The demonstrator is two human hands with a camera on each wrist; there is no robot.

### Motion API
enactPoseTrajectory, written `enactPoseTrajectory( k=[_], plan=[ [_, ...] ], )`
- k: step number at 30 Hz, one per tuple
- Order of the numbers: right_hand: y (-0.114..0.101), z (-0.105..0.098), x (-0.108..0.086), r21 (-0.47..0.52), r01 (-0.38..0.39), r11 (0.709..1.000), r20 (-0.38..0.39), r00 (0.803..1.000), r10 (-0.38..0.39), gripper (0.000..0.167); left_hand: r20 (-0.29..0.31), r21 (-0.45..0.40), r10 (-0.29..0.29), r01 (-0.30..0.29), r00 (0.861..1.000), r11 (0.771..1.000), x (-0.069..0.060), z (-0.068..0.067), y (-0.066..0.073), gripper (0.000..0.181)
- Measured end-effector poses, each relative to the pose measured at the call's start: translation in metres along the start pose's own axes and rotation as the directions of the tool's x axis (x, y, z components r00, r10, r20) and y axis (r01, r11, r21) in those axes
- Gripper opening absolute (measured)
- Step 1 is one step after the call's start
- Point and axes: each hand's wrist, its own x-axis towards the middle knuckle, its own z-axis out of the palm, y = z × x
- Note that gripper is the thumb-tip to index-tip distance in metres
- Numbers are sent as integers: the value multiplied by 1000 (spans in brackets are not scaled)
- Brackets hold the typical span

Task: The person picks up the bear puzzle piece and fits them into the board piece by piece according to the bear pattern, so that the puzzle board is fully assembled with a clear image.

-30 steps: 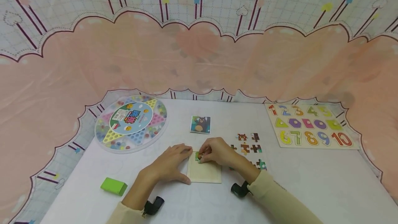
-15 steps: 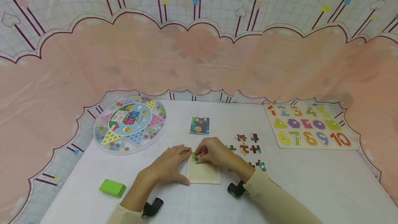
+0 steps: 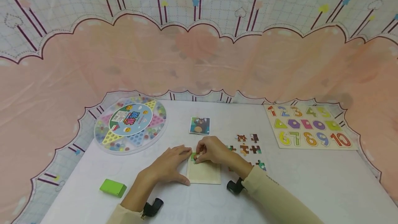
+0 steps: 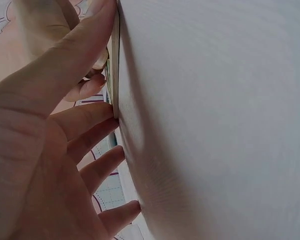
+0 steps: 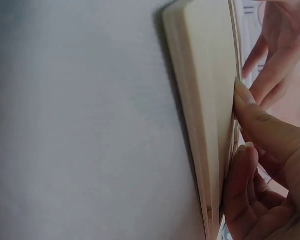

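Observation:
A pale wooden board (image 3: 204, 174) lies on the white table. My left hand (image 3: 169, 164) rests at its left side, fingers spread and fairly straight, with thumb and fingertips touching the edge; the left wrist view shows the same hand (image 4: 65, 145) against the board's edge (image 4: 115, 75). My right hand (image 3: 212, 151) pinches a small green and brown puzzle piece (image 3: 194, 157) at the board's upper left corner. In the right wrist view the thumb of that hand (image 5: 269, 160) lies on the board (image 5: 209, 75); the piece is mostly hidden there.
Several loose puzzle pieces (image 3: 244, 149) lie right of the board, some partly behind my right forearm. A bear picture card (image 3: 200, 126) lies behind it. A round marble game (image 3: 130, 124) is at back left, a number board (image 3: 311, 127) at back right, a green block (image 3: 113, 188) at front left.
My right hand has moved slightly left with the puzzle piece, closer to the board's upper left corner. The left hand has kept its place at the edge.

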Motion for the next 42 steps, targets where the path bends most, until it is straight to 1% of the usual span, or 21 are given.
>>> enactPoseTrajectory(
  k=[4, 7, 11, 13, 15, 22, 27, 34, 39, 42],
  plan=[
    [-1, -2, 2, -7, -12, 1000, 4, 1000, 12, 23, -3, 6, 9, -9, 1000, 1000, -1, -2, -1, 102],
    [-2, -3, 3, -11, 3, 1000, 5, 1000, -3, 23, -3, 19, 28, -28, 1000, 999, -2, -3, -2, 99],
    [-2, -5, 3, -20, 34, 999, 3, 999, -33, 22, -4, 25, 55, -55, 998, 998, -2, -5, -4, 91],
    [-3, -6, 4, -20, 32, 999, 3, 999, -32, 22, -4, 30, 58, -58, 998, 998, -1, -5, -4, 88],
    [-3, -7, 4, -17, 28, 999, 7, 1000, -28, 21, -4, 30, 53, -53, 999, 998, 0, -5, -4, 86],
    [1, -12, 5, 39, -21, 999, 62, 998, 19, 16, 8, 33, 35, -35, 999, 999, 2, -3, -4, 84],
    [2, -13, 4, 58, -27, 998, 59, 998, 24, 15, 9, 43, 29, -29, 1000, 999, 2, -4, -4, 85],
    [1, -12, 2, 57, -47, 997, 45, 998, 44, 15, 7, 26, 29, -30, 1000, 999, 1, -5, -5, 87],
    [4, -16, -2, 67, -35, 997, 76, 997, 30, 21, 4, 26, 19, -19, 1000, 999, 0, -2, -6, 87],
    [10, -26, -9, 69, -40, 997, 72, 997, 35, 26, 13, 31, 4, -4, 1000, 999, 0, 0, -4, 87]
  ],
)
